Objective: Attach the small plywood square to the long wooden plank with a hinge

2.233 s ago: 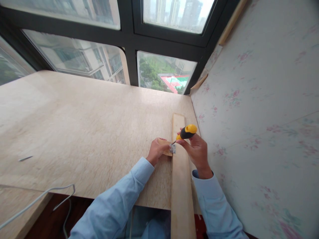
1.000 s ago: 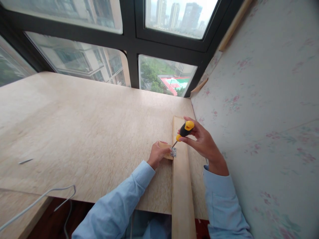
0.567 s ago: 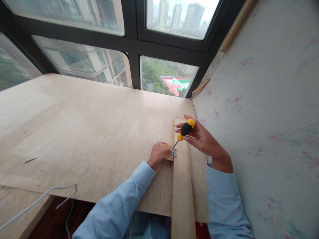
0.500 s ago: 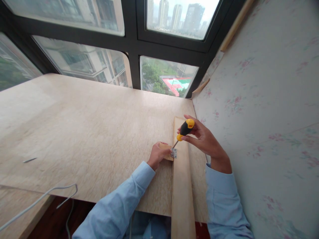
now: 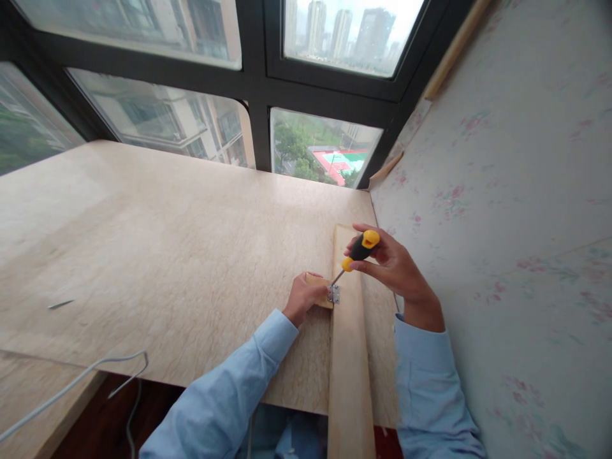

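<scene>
A yellow-and-black screwdriver [image 5: 362,248] is gripped by my right hand [image 5: 389,264], its handle leaning up and to the right. The tip of its shaft meets the upper left part of a small metal hinge [image 5: 333,293]. That hinge spans a long wooden board [image 5: 351,357] and a small wooden block [image 5: 317,280] butted against the board's left side. My left hand [image 5: 306,298] pinches the block, with the thumb at the hinge's left edge. Whether a screw sits under the tip is too small to tell.
The board lies on a beige marble-patterned sill [image 5: 191,255] and juts past its front edge. A thin metal piece [image 5: 60,305] lies at the left. A white cable [image 5: 71,382] loops over the front edge. The papered wall [image 5: 502,255] rises close on the right; windows stand behind.
The screwdriver's handle has tilted slightly further right and down with my right hand, its tip staying at the hinge. My left hand keeps its place on the block.
</scene>
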The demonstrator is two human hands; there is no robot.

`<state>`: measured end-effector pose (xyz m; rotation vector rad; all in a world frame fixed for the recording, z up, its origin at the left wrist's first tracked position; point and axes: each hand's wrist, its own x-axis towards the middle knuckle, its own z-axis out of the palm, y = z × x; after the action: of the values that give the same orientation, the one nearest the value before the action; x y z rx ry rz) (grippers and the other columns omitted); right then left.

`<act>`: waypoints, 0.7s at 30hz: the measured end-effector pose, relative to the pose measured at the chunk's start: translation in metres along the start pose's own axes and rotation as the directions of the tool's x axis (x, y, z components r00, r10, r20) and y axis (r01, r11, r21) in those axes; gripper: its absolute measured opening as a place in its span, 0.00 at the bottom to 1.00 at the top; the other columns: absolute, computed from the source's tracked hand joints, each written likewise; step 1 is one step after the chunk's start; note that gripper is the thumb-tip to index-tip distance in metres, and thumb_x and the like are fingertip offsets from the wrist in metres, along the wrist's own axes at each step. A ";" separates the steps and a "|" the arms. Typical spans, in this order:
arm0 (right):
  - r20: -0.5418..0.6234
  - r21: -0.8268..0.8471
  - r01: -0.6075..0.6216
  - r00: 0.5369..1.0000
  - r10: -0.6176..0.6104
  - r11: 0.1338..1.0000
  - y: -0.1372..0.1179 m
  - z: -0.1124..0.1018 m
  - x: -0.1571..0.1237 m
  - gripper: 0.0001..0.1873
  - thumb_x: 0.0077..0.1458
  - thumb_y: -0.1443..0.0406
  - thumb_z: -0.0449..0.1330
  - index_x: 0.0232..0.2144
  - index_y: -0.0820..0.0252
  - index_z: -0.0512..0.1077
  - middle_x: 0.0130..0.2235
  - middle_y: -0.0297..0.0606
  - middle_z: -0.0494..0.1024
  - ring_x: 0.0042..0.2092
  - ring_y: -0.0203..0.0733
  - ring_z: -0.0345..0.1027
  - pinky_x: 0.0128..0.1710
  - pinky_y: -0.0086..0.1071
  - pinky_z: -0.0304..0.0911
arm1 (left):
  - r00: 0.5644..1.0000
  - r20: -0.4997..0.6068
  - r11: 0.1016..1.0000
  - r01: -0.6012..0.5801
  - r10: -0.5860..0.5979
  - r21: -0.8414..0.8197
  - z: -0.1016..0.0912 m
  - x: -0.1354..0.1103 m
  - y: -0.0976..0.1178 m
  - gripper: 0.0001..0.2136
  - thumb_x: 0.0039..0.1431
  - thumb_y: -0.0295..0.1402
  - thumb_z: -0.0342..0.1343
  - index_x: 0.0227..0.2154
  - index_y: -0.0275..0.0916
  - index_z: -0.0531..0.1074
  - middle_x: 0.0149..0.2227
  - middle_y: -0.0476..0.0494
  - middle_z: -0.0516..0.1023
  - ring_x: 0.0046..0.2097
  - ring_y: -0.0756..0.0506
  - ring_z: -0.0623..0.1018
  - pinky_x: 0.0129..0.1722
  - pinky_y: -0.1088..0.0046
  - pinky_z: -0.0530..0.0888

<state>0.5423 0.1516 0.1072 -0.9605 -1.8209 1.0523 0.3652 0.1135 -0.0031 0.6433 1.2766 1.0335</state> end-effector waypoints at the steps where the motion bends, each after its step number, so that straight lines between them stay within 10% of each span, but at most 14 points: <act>1: -0.056 -0.065 0.005 0.998 -0.009 0.998 0.001 0.001 0.001 0.38 0.45 0.56 0.74 0.56 0.52 0.68 0.46 0.39 0.76 0.48 0.48 0.74 0.54 0.47 0.70 | 1.000 -0.004 1.000 0.001 -0.001 0.004 0.000 0.000 0.000 0.16 0.37 0.23 0.66 0.32 0.39 0.71 0.27 0.50 0.77 0.29 0.47 0.77 0.28 0.75 0.72; 11: 0.140 0.138 -0.025 0.990 0.006 0.990 -0.003 0.001 -0.004 0.30 0.58 0.57 0.65 0.60 0.49 0.62 0.58 0.43 0.73 0.60 0.49 0.68 0.59 0.52 0.66 | 1.000 0.002 1.000 -0.012 0.012 -0.004 0.000 0.000 0.000 0.15 0.37 0.23 0.66 0.31 0.39 0.71 0.26 0.51 0.76 0.29 0.48 0.76 0.27 0.76 0.71; 17: -0.088 -0.020 -0.001 0.996 -0.001 1.000 0.001 0.009 0.006 0.28 0.36 0.53 0.77 0.35 0.55 0.70 0.35 0.34 0.77 0.38 0.44 0.75 0.43 0.41 0.76 | 1.000 0.005 1.000 -0.007 0.007 0.000 -0.001 0.000 -0.001 0.16 0.37 0.24 0.66 0.31 0.39 0.71 0.26 0.51 0.76 0.29 0.47 0.77 0.27 0.75 0.71; 21: -0.018 0.012 -0.015 1.000 0.016 1.000 0.001 0.012 0.006 0.28 0.39 0.55 0.77 0.41 0.55 0.73 0.42 0.38 0.80 0.45 0.47 0.76 0.50 0.45 0.74 | 1.000 -0.011 1.000 -0.009 0.009 0.004 0.000 -0.001 0.001 0.15 0.37 0.23 0.65 0.30 0.39 0.71 0.26 0.51 0.76 0.28 0.47 0.76 0.27 0.75 0.71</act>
<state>0.5290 0.1542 0.1037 -0.9756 -1.7932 1.0593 0.3652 0.1129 -0.0016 0.6476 1.2863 1.0431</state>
